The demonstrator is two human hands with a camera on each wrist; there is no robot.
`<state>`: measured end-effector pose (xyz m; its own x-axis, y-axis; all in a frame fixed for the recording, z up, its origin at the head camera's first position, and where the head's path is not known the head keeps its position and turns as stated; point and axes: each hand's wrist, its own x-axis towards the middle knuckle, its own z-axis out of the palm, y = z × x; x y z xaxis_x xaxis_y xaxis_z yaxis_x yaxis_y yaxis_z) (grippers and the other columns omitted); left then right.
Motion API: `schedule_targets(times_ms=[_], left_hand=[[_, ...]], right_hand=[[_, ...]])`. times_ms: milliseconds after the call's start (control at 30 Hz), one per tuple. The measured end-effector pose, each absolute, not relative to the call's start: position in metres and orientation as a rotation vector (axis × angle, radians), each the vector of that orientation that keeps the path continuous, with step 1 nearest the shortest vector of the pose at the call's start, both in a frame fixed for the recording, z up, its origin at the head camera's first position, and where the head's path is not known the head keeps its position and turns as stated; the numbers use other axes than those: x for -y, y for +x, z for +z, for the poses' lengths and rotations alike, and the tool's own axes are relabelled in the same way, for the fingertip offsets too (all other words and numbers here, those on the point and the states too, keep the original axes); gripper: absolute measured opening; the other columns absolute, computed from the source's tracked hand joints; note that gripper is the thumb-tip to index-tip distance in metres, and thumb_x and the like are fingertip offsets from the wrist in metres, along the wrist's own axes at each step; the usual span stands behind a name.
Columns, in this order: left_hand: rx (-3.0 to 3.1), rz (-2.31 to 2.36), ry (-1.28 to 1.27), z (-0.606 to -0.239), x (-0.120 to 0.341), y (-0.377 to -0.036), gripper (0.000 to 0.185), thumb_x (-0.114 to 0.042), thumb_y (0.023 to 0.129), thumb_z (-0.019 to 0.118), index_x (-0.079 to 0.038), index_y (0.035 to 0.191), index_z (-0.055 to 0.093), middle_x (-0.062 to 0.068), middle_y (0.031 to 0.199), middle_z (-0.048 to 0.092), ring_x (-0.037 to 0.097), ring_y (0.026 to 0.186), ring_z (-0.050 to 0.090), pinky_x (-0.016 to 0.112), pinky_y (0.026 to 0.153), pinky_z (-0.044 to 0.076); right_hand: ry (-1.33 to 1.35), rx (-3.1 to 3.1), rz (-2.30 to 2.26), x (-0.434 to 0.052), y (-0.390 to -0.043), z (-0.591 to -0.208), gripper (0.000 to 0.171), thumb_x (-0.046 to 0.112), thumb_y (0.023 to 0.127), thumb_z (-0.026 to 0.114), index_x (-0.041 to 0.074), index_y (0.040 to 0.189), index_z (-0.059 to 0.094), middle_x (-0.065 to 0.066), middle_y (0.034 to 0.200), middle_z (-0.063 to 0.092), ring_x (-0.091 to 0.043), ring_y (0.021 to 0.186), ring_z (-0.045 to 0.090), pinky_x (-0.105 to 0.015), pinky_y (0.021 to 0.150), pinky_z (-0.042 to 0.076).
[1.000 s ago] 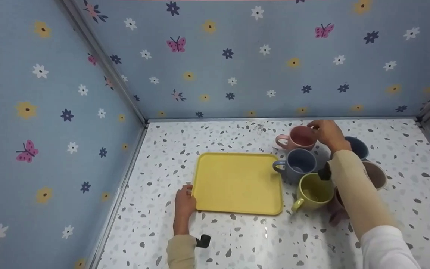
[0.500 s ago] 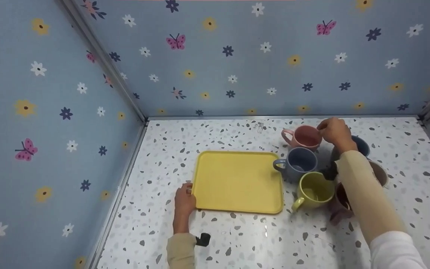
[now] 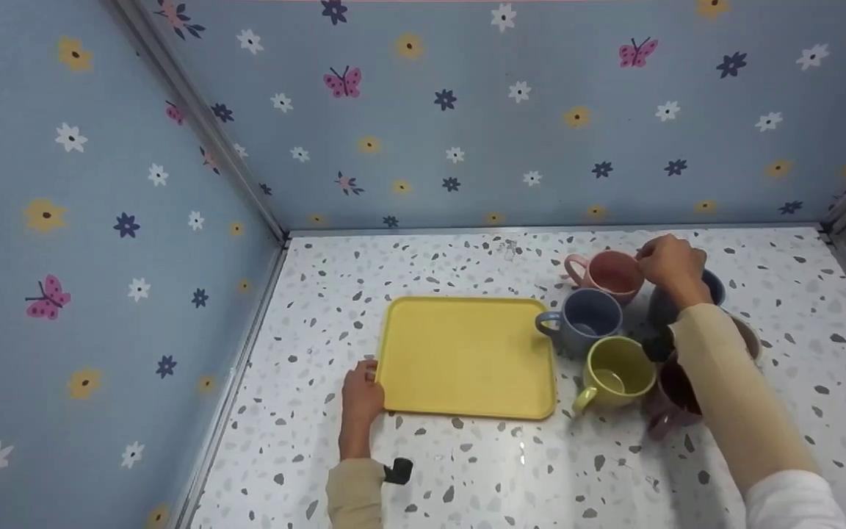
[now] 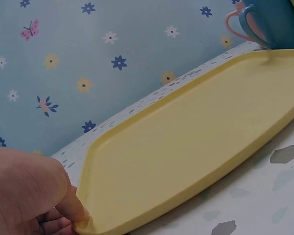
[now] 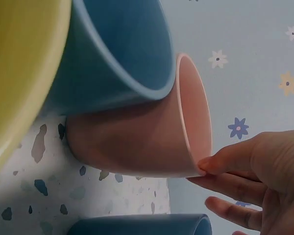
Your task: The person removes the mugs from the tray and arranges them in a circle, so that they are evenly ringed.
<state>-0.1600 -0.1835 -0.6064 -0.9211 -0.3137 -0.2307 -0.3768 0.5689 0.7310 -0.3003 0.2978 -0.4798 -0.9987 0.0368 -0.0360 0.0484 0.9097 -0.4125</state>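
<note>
The right hand is pinching the pink mug by its rim, sliding it rightward since a second ago. The left hand is still gripping the yellow tray by its near corner.

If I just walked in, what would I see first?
Probably the big yellow tray in the middle of the speckled table, with the left hand gripping its near left corner. Right of it stands a bunch of colourful mugs, where the right hand pinches the rim of the pink mug at the back.
</note>
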Motion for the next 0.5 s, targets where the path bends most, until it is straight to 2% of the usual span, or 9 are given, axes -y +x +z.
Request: schedule_targets(times_ms=[500], left_hand=[[-2.730, 1.293, -0.586, -0.6081, 0.1844, -0.1606, 0.043, 0.005, 0.084, 0.043, 0.001, 0.124, 0.057, 0.018, 0.099, 0.058, 0.029, 0.092, 0.054, 0.042, 0.082, 0.045]], right_hand=[[0.070, -3.033, -0.652, -0.3074, -0.2905, -0.4821, 0.031, 0.013, 0.085, 0.057, -0.004, 0.109, 0.067, -0.027, 0.104, 0.065, -0.045, 0.097, 0.055, -0.060, 0.092, 0.031]])
